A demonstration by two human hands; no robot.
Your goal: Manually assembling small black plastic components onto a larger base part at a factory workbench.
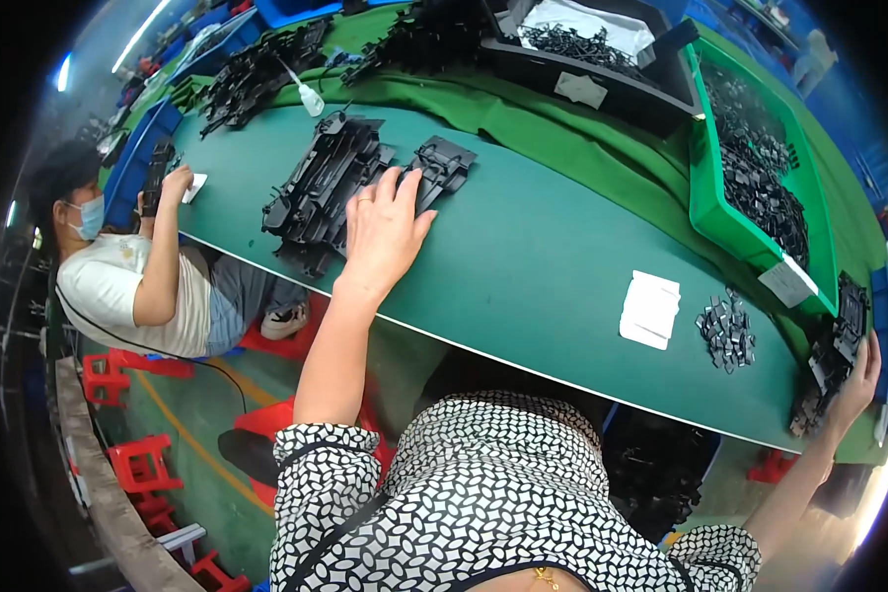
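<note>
My left hand (385,232) lies with its fingers spread over a group of black molded plastic parts (331,178) on the table's left half. Under its fingertips is the near end of another black plastic part (444,163). Far out at the right end of the table, my right hand (856,385) is closed around the outer edge of a dark plastic part (834,345); some of its fingers are hidden. A small heap of flat black pieces (727,331) and a stack of white cards (649,310) lie between my hands, nearer the right one.
Along the back, a green bin (705,187) and a black crate (651,97) hold many small black pieces. More black parts (261,74) and a small white bottle (311,100) sit at the far left. A masked co-worker (133,266) sits left, handling a dark part. Red stools (143,462) stand below.
</note>
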